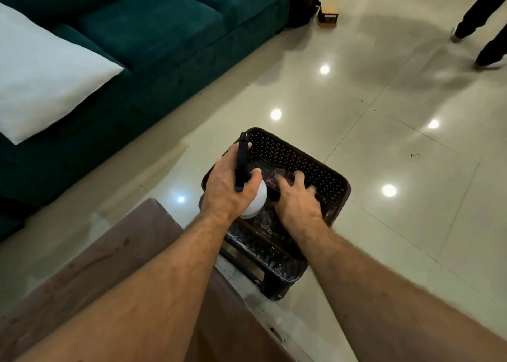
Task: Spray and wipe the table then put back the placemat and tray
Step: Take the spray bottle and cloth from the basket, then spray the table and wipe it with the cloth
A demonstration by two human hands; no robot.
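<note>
Dark basket [323, 166] on stool holds cloth [277, 176]. My left hand [229, 188] grips spray bottle [253, 201], upright, nozzle pointing far. My right hand [297, 199] spread open on cloth.

White spray bottle [259, 197] with black trigger, upright over dark basket [315, 166]

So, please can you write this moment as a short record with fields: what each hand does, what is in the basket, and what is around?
left hand: closed around the spray bottle, white body, black head
right hand: fingers spread, reaching into the basket onto a dark cloth; grip unclear
basket: dark, perforated, standing on a dark stool
table: brown wood, lower left
sofa: teal, with a white cushion
floor: glossy tiles
other person: legs top right
</note>
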